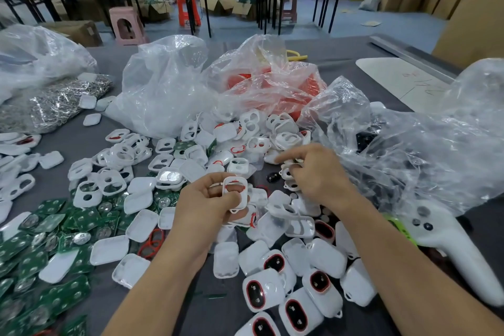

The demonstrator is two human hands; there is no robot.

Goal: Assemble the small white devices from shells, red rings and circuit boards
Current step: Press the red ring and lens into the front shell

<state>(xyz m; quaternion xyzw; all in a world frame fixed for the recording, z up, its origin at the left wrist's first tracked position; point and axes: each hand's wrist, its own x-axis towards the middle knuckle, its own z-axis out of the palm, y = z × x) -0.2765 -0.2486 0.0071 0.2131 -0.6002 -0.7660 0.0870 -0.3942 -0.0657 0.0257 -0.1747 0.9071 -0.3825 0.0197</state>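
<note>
While the left hand (207, 206) grip holds a red-ringed white shell (235, 194), the right hand (316, 174) grip pinches a second shell (289, 172) over the middle of the desk (218, 316).

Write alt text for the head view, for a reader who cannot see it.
A person's left hand holds a white shell fitted with a red ring, while the right hand pinches a second shell from a heap on a grey table. Green circuit boards lie left, finished devices near, clear plastic bags behind.

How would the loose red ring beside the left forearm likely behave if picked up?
The red ring looks thin and open-framed, so probably light and somewhat floppy. Lying flat among white shells, it seems unlikely to roll.
</note>
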